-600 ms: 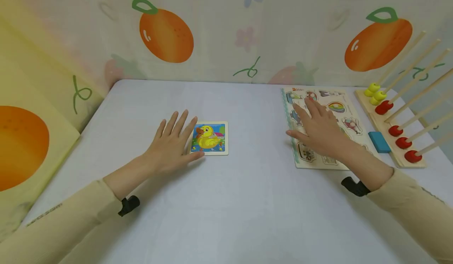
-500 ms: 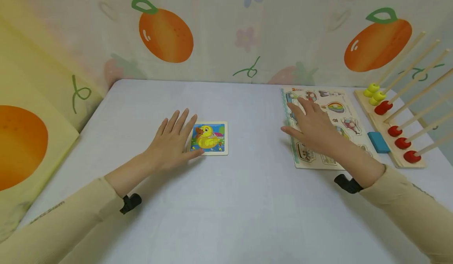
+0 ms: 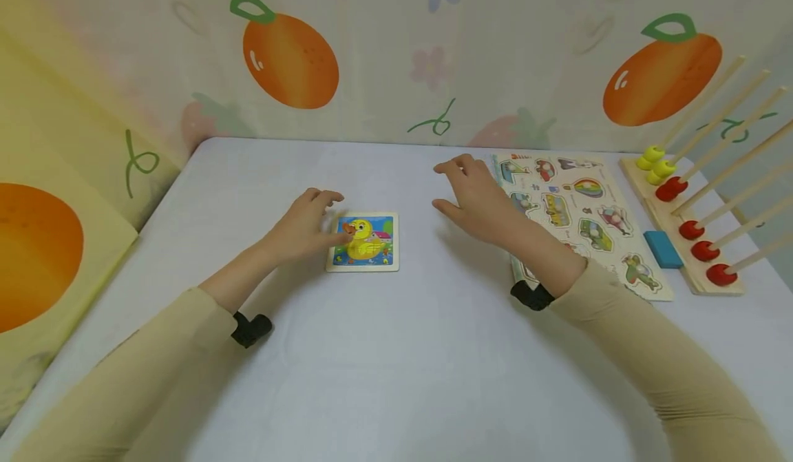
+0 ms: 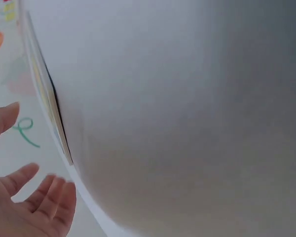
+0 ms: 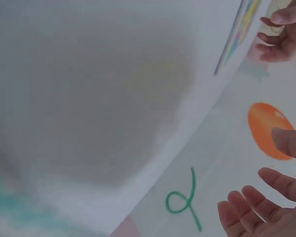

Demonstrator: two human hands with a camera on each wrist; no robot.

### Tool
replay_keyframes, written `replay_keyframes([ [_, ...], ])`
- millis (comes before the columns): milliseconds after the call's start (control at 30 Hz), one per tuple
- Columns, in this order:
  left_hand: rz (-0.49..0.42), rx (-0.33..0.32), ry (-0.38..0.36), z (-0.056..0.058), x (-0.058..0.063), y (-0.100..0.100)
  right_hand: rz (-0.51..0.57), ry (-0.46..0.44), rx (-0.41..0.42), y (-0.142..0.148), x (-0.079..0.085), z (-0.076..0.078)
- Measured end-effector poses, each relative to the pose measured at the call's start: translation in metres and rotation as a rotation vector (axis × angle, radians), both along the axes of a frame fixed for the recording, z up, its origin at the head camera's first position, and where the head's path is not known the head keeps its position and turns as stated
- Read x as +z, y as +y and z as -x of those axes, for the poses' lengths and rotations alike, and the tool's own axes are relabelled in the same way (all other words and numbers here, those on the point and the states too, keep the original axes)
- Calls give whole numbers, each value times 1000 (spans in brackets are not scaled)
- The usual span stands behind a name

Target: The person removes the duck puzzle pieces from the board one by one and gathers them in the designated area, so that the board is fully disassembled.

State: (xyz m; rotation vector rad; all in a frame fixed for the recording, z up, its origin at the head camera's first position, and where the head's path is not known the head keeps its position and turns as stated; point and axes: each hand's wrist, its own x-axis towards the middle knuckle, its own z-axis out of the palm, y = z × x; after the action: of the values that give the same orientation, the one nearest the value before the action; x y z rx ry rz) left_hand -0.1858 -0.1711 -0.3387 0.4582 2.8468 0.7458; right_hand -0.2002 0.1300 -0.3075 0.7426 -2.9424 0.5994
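A small square duck picture puzzle with a pale wooden frame lies flat on the white table. At its left side hovers my left hand, fingers loosely bent, holding nothing; the thumb overlaps the duck picture in the head view. In the left wrist view the puzzle shows edge-on, above the hand's spread fingers. My right hand hangs over the table right of the puzzle, thumb and fingers apart with nothing between them. The right wrist view shows its fingers loosely curved, with the left hand beyond, beside the puzzle.
A wooden picture board with vehicle pieces lies at the right, partly under the right forearm. Beside it are a blue block and a wooden peg rack with red and yellow beads. A fruit-print curtain hangs behind the table.
My right hand has moved left, off the picture board, toward the duck puzzle. The left hand's fingers have bent from straight, and its thumb has come up over the puzzle.
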Motion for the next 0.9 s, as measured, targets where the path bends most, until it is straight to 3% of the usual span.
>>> replay_keyframes([
  [133,-32,2,-74,8,-1,-1,32,-42,35,-22,0,6],
  [367,-42,-9,-140,17,-2,-2,96,-143,92,-57,-3,16],
  [667,-60,-18,-191,25,-5,-6,218,-340,153,-90,-13,30],
  [900,-79,-11,-198,25,-9,-9,183,-393,203,-109,-23,35],
])
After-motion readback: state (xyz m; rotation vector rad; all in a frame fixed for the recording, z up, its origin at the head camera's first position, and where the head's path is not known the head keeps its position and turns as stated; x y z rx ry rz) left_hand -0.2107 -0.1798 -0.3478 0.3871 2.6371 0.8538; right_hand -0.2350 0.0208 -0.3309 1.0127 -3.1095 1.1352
